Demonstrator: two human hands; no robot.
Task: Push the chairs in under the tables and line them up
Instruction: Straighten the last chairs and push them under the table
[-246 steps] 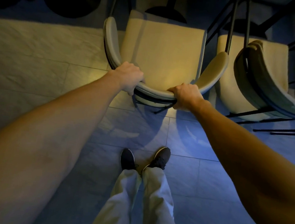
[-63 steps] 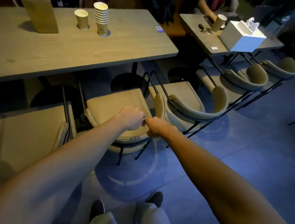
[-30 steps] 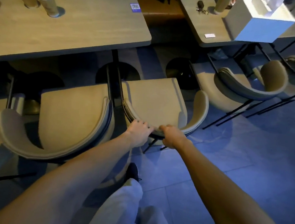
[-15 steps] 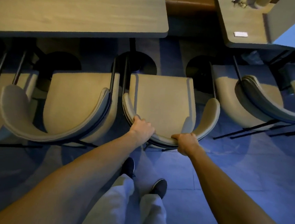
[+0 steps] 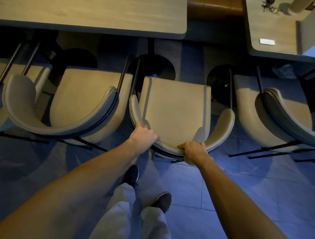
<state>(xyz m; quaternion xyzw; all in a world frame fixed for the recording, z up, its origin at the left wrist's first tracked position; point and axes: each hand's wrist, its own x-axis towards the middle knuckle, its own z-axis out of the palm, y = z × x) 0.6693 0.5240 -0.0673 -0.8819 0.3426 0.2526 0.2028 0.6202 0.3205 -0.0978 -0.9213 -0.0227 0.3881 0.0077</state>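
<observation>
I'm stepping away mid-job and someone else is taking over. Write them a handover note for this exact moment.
Hands: left hand and right hand both grip the curved backrest of the middle chair.
Done: the middle chair faces the long table squarely, its backrest about level with that of the left chair.
Neither seat looks to be under the tabletop yet.
The right chair, by the second table, stands turned at an angle.
Left: push the middle chair in, then probably square up the right chair.
</observation>
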